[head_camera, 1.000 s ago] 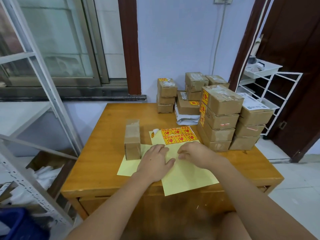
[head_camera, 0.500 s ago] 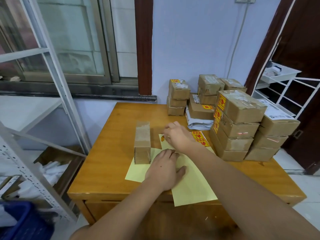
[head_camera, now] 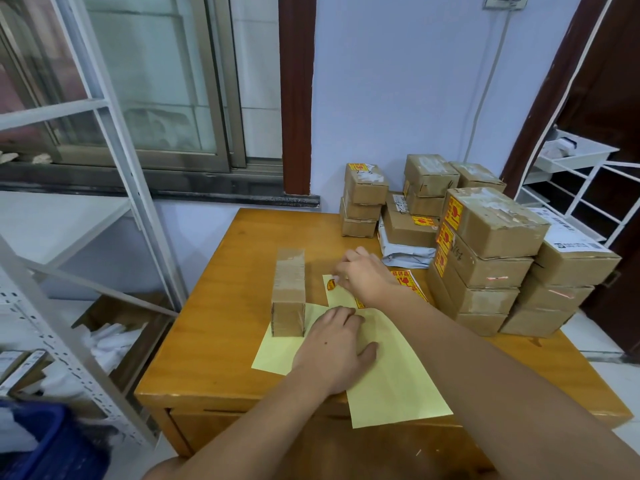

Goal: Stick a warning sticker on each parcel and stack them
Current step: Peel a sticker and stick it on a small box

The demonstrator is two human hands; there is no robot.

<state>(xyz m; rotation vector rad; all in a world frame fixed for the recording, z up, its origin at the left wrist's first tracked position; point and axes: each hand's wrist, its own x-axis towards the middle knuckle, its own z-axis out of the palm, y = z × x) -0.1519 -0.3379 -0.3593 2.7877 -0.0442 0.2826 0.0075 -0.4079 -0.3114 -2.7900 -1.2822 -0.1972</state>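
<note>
Your left hand (head_camera: 334,348) lies flat, fingers straight, pressing the pale yellow sticker backing sheet (head_camera: 391,372) just right of the upright brown cardboard parcel (head_camera: 288,292). Your right hand (head_camera: 365,273), right of that parcel, curls its fingertips on the sheet's far end; whether they pinch a red-and-yellow warning sticker (head_camera: 408,284) I cannot tell.

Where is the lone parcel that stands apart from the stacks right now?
In the head view, the lone parcel stands on the table, left of centre, its near end on the yellow backing sheet, just left of the left hand.

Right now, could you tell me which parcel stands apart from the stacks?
The lone parcel standing beside the left hand, resting partly on the yellow backing sheet.
</note>
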